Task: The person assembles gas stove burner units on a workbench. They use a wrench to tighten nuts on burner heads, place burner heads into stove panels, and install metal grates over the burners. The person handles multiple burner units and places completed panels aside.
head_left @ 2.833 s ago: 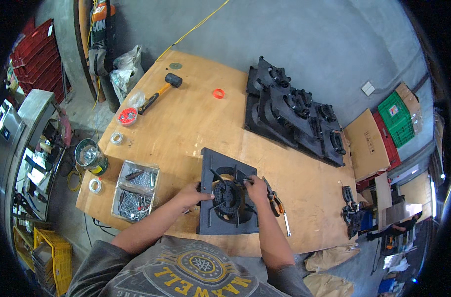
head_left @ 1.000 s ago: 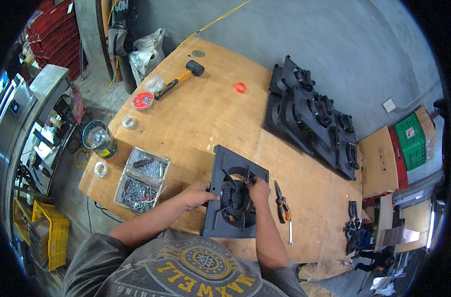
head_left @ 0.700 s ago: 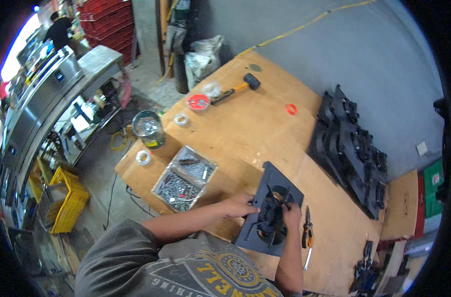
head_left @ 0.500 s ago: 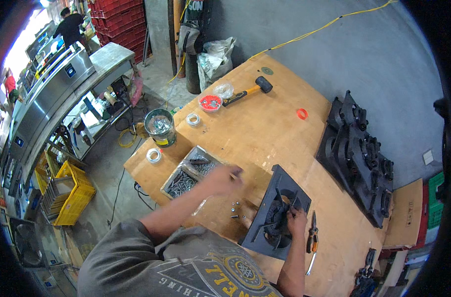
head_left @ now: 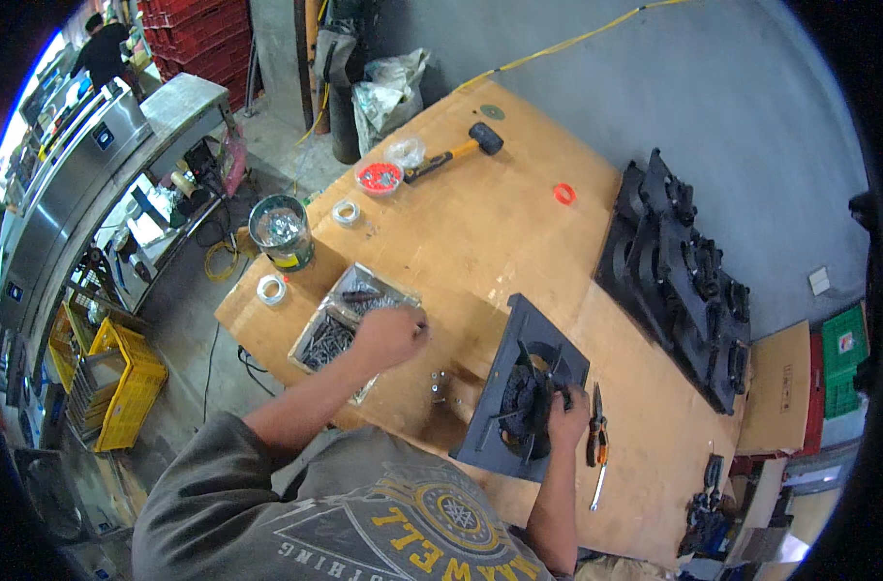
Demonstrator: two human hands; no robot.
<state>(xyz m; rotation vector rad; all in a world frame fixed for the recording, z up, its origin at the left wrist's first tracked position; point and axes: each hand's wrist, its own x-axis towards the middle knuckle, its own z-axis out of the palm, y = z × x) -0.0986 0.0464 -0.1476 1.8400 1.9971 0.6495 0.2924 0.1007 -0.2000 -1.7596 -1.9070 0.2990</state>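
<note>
A black metal burner plate (head_left: 490, 412) with a round burner and pan-support arms lies tilted in front of me. My right hand (head_left: 565, 422) is closed around a support arm on its right side. My left hand (head_left: 391, 339) hovers by the right edge of a divided tray (head_left: 304, 360) filled with screws. Its fingers are curled together, and whatever they pinch is too small to make out. Several small nuts and screws (head_left: 439, 385) lie loose on the cardboard-covered table between the tray and the plate.
Pliers (head_left: 593, 431) and a wrench (head_left: 599, 484) lie right of the plate. Stacked black burner plates (head_left: 679, 281) lean at the wall. Farther back are a mallet (head_left: 456, 155), a red tub (head_left: 379, 177), tape rolls (head_left: 271, 289) and a can of hardware (head_left: 282, 232). A yellow crate (head_left: 132, 387) stands left.
My left hand has moved slightly left, closer to the screw tray. My right hand keeps its place on the burner plate. The whole view has shifted a little.
</note>
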